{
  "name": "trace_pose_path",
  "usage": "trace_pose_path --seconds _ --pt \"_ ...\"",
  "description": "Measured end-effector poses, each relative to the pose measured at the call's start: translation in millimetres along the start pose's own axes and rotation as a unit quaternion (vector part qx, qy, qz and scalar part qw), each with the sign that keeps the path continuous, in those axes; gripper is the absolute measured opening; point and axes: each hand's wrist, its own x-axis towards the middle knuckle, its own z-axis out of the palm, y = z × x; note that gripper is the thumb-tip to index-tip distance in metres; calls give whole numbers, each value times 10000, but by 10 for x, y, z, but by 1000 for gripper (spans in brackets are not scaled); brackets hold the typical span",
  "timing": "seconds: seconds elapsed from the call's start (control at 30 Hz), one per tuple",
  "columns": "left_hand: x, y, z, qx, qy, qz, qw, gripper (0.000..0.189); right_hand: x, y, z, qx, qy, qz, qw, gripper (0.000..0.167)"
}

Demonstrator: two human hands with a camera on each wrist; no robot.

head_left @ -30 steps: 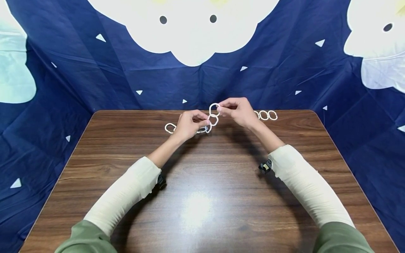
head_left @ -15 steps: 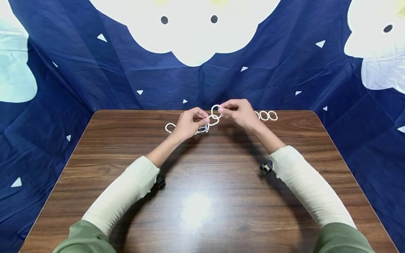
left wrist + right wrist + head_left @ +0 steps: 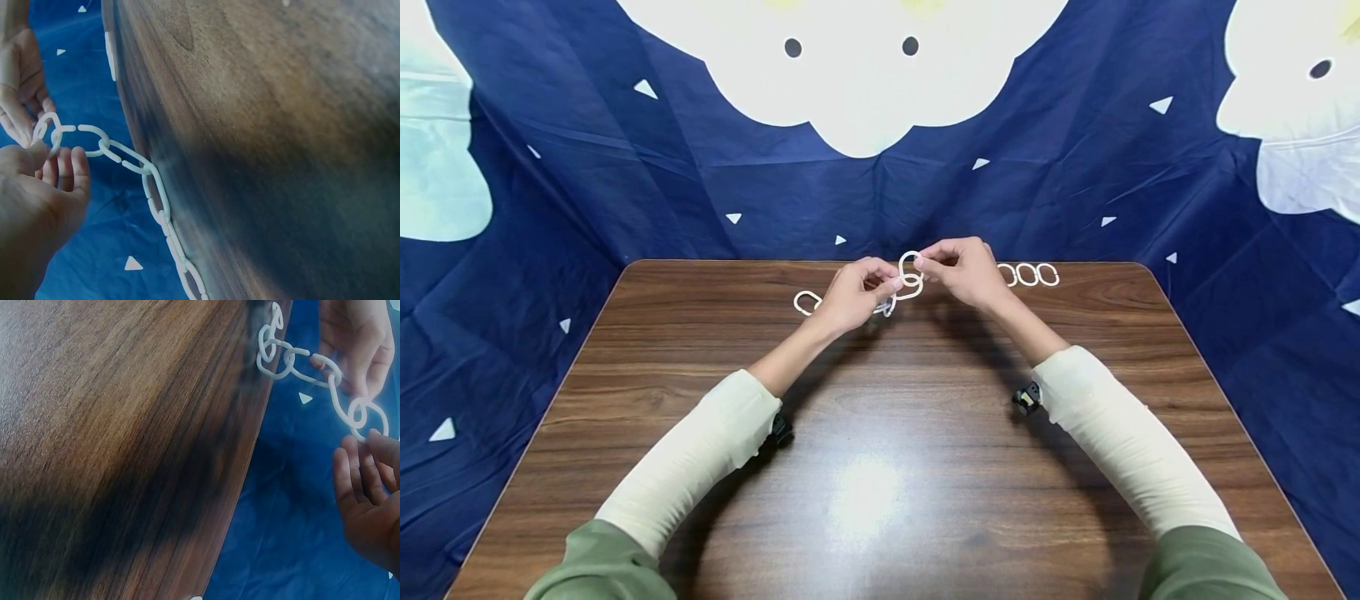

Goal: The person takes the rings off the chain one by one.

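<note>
Both hands in pinch grips on white links.

There are one tabletop, one left hand, one right hand, two green sleeves, two cream cuffs, two black devices, one white chain and three white rings, perhaps more hidden.

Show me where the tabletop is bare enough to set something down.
The tabletop is bare between the left sleeve and right sleeve, and outside each sleeve toward the side edges. Crowded: its far edge, with the left hand, right hand, white chain they hold and the row of white links.
</note>
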Motion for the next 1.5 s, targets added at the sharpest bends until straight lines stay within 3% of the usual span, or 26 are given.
trace_pose_path --seconds 0.33,0.77,1.07,1.5 --pt "-20 27 19 42 254 131 9996 13 -7 -25 20 -77 50 -20 10000 16" --pt "-31 61 47 238 831 174 9961 9 -7 -47 11 143 -78 72 9998 18" --pt "-17 72 14 406 853 325 9950 11 5 0 -5 589 78 443 9972 19" --pt "1 129 -83 91 932 66 9956 14 -72 116 -202 880 362 832 9920 23"
